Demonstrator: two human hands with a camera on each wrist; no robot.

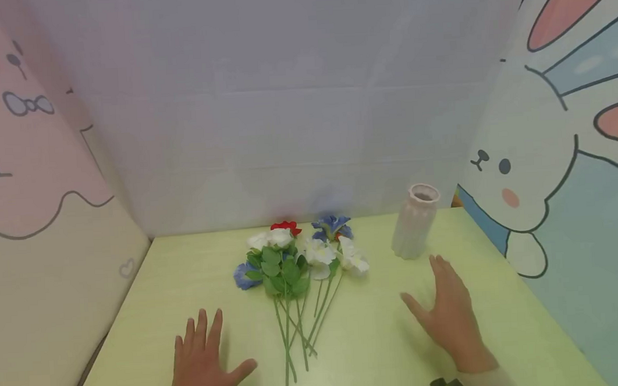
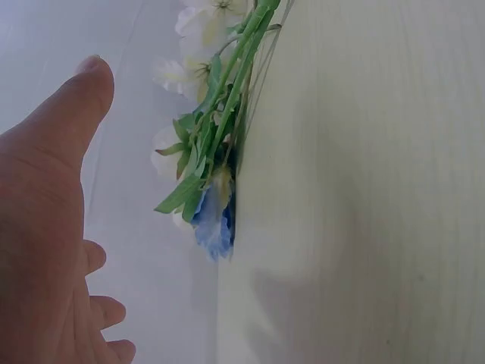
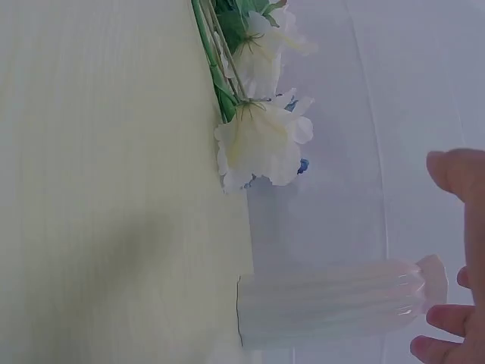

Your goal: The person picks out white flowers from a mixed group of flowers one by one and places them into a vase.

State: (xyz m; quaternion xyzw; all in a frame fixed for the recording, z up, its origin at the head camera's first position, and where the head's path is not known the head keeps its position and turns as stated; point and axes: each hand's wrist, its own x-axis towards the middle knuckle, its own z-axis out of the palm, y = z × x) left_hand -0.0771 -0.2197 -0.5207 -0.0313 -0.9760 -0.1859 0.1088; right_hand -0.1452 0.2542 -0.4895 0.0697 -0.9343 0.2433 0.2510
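Both hands hover over the table with fingers spread and hold nothing. My left hand (image 1: 199, 362) is at the lower left, its thumb pointing toward the flower stems (image 1: 295, 339). To the right, my right hand (image 1: 449, 320) is nearest the pale pink fluted vase (image 1: 414, 225), which stands upright. Between the hands lies a loose bunch of artificial flowers: white blooms (image 1: 320, 253), a blue bloom (image 1: 333, 226) at the back, another blue bloom (image 2: 214, 220) on the left, a red bloom (image 1: 287, 227) and green leaves (image 1: 282, 273). Their stems cross toward the front edge.
The pale yellow table (image 1: 369, 341) is bounded by a white sheet (image 1: 294, 112) behind. A cartoon-printed panel (image 1: 45, 253) rises on the left, and a rabbit-printed panel (image 1: 594, 230) on the right.
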